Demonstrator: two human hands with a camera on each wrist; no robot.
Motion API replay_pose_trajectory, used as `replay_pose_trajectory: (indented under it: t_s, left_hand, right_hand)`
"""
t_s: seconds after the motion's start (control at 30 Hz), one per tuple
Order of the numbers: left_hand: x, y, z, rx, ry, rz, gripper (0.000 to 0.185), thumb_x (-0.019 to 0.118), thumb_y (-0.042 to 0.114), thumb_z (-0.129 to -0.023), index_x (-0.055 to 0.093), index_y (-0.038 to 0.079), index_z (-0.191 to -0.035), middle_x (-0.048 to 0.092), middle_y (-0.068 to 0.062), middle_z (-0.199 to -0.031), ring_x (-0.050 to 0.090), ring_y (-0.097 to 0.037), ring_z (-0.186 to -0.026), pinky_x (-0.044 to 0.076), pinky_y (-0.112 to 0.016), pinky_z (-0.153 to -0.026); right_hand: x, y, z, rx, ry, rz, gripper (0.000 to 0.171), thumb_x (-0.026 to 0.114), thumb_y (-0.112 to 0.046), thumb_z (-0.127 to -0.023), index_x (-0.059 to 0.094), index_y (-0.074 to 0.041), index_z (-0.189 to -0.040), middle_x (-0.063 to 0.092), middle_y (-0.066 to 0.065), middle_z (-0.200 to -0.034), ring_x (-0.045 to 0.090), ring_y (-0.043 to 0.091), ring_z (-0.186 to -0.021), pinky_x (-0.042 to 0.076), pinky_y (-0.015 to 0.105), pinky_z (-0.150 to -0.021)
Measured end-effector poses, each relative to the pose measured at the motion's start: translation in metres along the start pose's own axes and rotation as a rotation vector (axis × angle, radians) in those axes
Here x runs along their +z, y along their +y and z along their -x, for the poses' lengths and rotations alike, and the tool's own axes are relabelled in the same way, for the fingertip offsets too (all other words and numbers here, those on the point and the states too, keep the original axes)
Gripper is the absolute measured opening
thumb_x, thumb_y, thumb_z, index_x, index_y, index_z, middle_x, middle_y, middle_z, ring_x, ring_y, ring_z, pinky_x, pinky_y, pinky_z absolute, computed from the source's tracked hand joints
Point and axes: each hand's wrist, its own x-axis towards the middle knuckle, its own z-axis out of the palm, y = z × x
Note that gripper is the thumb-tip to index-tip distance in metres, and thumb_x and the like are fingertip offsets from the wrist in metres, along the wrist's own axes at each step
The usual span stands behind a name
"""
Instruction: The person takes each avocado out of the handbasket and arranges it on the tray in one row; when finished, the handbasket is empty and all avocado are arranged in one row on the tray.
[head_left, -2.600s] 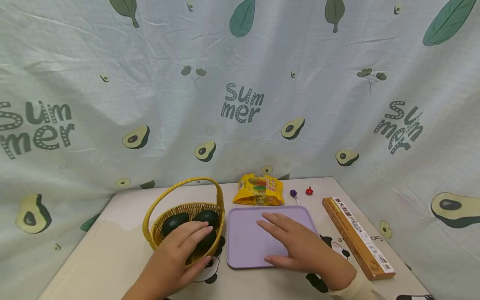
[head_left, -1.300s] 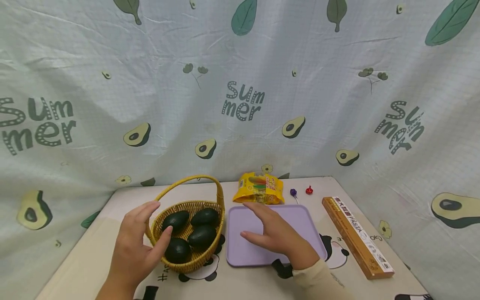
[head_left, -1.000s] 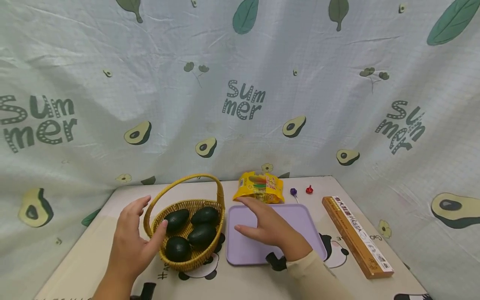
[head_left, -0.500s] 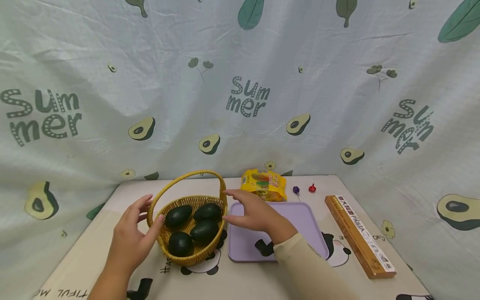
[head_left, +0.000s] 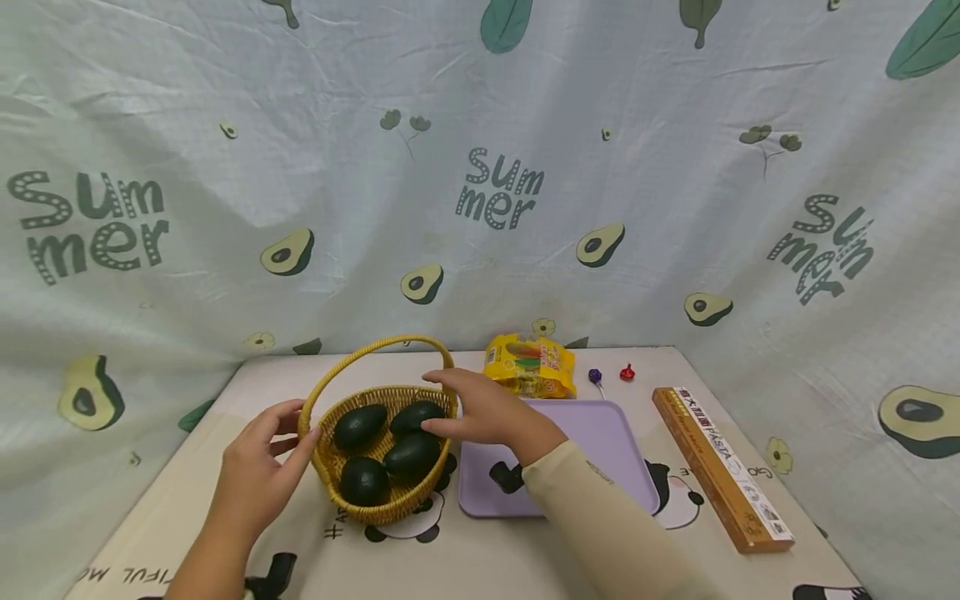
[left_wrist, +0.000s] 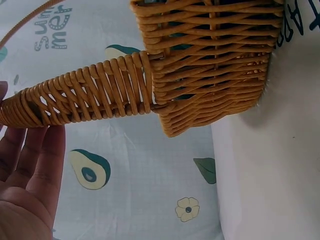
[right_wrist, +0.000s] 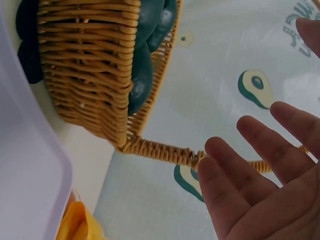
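- Head view: wicker basket [head_left: 378,454] with four avocados [head_left: 360,426] stands left of purple tray [head_left: 592,450]; left hand [head_left: 258,467] and right hand [head_left: 480,410] flank it, fingers relaxed, gripping nothing.
- Left wrist view alone shows fingers [left_wrist: 37,150] meeting the handle [left_wrist: 85,95].
- Bare table [head_left: 225,533] lies left of the basket.

Head cam is bright w/ soft, even light, no glare. Only faint shadows under the wicker basket [head_left: 382,467] and on the backdrop cloth [head_left: 225,208] upper left. Wide-angle lens bends the edges pretty obviously. Wrist cams are super close: fingers [right_wrist: 250,195] look a bit soft, basket weave stays sharp tho.
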Motion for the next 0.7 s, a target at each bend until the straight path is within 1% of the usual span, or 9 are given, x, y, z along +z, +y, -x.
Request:
replay_pose_trajectory:
  t_s: [0.13, 0.27, 0.33, 0.4, 0.5, 0.53, 0.6, 0.7]
  left_hand:
    - [0.001, -0.002, 0.002, -0.016, -0.018, 0.003, 0.046, 0.08, 0.001, -0.087, 0.06, 0.002, -0.128, 0.07, -0.011, -0.106, 0.069, -0.027, -0.097, 0.04, 0.007, -0.081]
    - [0.001, -0.004, 0.004, -0.034, -0.039, 0.013, 0.046, 0.079, 0.002, -0.088, 0.058, 0.003, -0.13, 0.069, -0.01, -0.107, 0.069, -0.027, -0.097, 0.041, 0.006, -0.081]
    - [0.001, -0.005, 0.005, -0.043, -0.047, 0.019, 0.046, 0.078, 0.002, -0.089, 0.057, 0.003, -0.13, 0.069, -0.009, -0.108, 0.068, -0.02, -0.098, 0.042, 0.005, -0.081]
    - [0.001, -0.005, 0.007, -0.053, -0.052, 0.028, 0.045, 0.078, 0.002, -0.089, 0.057, 0.004, -0.129, 0.069, -0.009, -0.11, 0.065, -0.008, -0.1, 0.043, 0.005, -0.081]
    - [0.001, -0.006, 0.008, -0.065, -0.058, 0.043, 0.043, 0.078, 0.002, -0.089, 0.058, 0.004, -0.127, 0.068, -0.008, -0.112, 0.055, 0.01, -0.1, 0.044, 0.004, -0.081]
    - [0.001, -0.006, 0.008, -0.068, -0.06, 0.051, 0.042, 0.078, 0.002, -0.09, 0.058, 0.004, -0.126, 0.068, -0.008, -0.113, 0.052, 0.014, -0.101, 0.044, 0.003, -0.081]
    - [0.001, -0.006, 0.008, -0.069, -0.063, 0.06, 0.04, 0.078, 0.002, -0.09, 0.058, 0.003, -0.124, 0.068, -0.009, -0.113, 0.05, 0.017, -0.101, 0.045, 0.003, -0.081]
    - [0.0, -0.005, 0.008, -0.068, -0.068, 0.068, 0.038, 0.078, 0.002, -0.09, 0.059, 0.004, -0.123, 0.068, -0.009, -0.113, 0.05, 0.017, -0.101, 0.046, 0.002, -0.081]
  right_hand:
    - [0.0, -0.005, -0.01, -0.02, -0.03, 0.027, 0.071, 0.073, -0.049, -0.093, 0.046, -0.024, -0.154, 0.052, -0.002, -0.154, 0.048, 0.019, -0.142, 0.041, 0.042, -0.12]
    - [0.0, -0.012, -0.018, -0.038, -0.063, 0.056, 0.068, 0.073, -0.046, -0.093, 0.049, -0.021, -0.152, 0.052, -0.001, -0.154, 0.048, 0.019, -0.142, 0.04, 0.04, -0.12]
    - [0.001, -0.015, -0.023, -0.04, -0.079, 0.076, 0.068, 0.074, -0.046, -0.093, 0.05, -0.02, -0.151, 0.052, -0.001, -0.154, 0.048, 0.018, -0.142, 0.04, 0.039, -0.12]
    - [0.003, -0.016, -0.029, -0.036, -0.092, 0.097, 0.068, 0.074, -0.046, -0.093, 0.051, -0.02, -0.151, 0.052, -0.002, -0.154, 0.048, 0.018, -0.142, 0.039, 0.038, -0.121]
    - [0.005, -0.017, -0.038, -0.033, -0.116, 0.131, 0.068, 0.074, -0.046, -0.093, 0.051, -0.018, -0.15, 0.053, -0.002, -0.153, 0.048, 0.017, -0.142, 0.039, 0.037, -0.121]
    - [0.006, -0.017, -0.041, -0.032, -0.125, 0.137, 0.068, 0.074, -0.045, -0.093, 0.051, -0.017, -0.15, 0.053, -0.002, -0.153, 0.048, 0.017, -0.143, 0.039, 0.036, -0.121]
    - [0.006, -0.018, -0.046, -0.03, -0.14, 0.155, 0.067, 0.074, -0.044, -0.094, 0.051, -0.016, -0.15, 0.053, -0.002, -0.153, 0.048, 0.017, -0.142, 0.039, 0.036, -0.121]
    - [0.008, -0.017, -0.052, -0.025, -0.159, 0.169, 0.065, 0.074, -0.041, -0.094, 0.052, -0.016, -0.149, 0.054, -0.001, -0.152, 0.049, 0.018, -0.142, 0.04, 0.035, -0.12]
